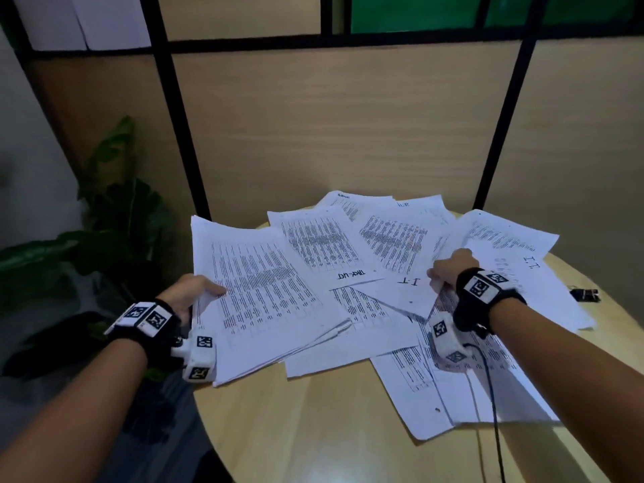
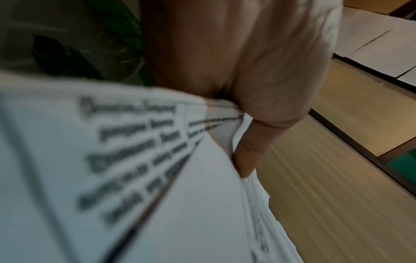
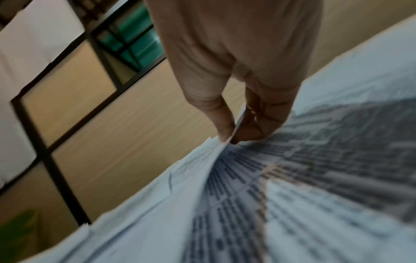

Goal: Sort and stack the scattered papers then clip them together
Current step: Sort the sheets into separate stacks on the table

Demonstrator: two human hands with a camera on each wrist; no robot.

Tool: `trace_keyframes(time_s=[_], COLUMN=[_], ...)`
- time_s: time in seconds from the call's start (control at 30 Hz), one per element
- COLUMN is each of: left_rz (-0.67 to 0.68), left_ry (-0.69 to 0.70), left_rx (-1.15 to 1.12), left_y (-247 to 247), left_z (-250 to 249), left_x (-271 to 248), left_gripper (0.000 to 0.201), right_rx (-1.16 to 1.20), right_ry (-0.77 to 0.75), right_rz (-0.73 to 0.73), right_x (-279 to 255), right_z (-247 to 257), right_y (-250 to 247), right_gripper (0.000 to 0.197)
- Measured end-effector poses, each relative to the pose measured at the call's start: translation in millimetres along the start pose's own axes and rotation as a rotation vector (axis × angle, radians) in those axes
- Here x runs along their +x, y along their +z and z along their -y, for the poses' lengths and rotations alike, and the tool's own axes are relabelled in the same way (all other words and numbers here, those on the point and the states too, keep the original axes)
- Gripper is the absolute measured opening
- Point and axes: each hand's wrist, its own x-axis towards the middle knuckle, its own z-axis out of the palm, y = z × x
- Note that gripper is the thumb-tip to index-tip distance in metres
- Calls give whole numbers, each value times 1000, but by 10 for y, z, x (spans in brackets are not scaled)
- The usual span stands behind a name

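Your left hand (image 1: 190, 292) holds a thick stack (image 1: 265, 298) of printed sheets at its left edge, thumb on top and the other fingers hidden under the paper in the head view. The left wrist view shows what the head view cannot — the thumb (image 2: 254, 146) pressing the top sheet against the fanned edges of the stack (image 2: 157, 195); the print there is too blurred to read. The grip is narrow, closed on the stack.

Your right hand (image 1: 451, 270) pinches a sheet (image 1: 411, 291) headed "I.T", lifted at its right edge above the spread. The fingertips are hidden behind the wrist mount in the head view. The right wrist view shows thumb and fingers (image 3: 227, 128) closed on the thin edge of the paper (image 3: 225, 178); whether it is one sheet or several you cannot tell — blur.

The scattered papers (image 1: 348, 245) lie overlapping across the far half of the round wooden worktop (image 1: 331, 430), some hanging over its rim. One heading reads roughly "TRK-UCT", upside down; others are too small to make out. A black binder clip (image 1: 587, 295) lies on the worktop at the right, just beside the sheets and partly hidden by them. A cable (image 1: 491, 395) runs from the right wrist mount across the lower sheets. A plant (image 1: 115, 217) stands left of the worktop, dark and hard to make out.
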Motion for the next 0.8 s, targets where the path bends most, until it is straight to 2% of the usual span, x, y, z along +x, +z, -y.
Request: trace_keyframes(time_s=[0.13,0.17,0.23,0.33,0.4,0.47,0.57,0.7,0.77,0.8], left_rz=[-17,-21,-24,-17,-21,-48,-53,-16,-4,1], left_ry=[-7,-10,-5,-6,-11,-26,-42,-30,-25,-21], left_rx=[-15,-9,-7,0,6,24,34,0,-6,-7], left_y=[2,7,26,58,59,33,9,33,51,60], left_z=[17,16,8,-11,-11,-10,-13,-9,-17,-20], left_x=[29,31,10,-8,9,41,70,55,29,17], left_gripper=[37,37,35,33,32,32,37,32,33,34], right_rx=[201,223,292,426,403,294,218,162,228,278], right_ry=[-27,-28,-12,-7,-17,-30,-77,-189,-256,-271], right_rz=[-31,-28,-6,75,70,23,-103,-298,-386,-399], right_x=[-12,-11,18,112,102,37,10,-76,-145,-186], right_z=[131,163,206,269,370,490,605,551,504,497], right_y=[19,24,47,82,128,174,231,15,-153,-227], right_gripper=[8,6,16,61,65,58,27,22,6,14])
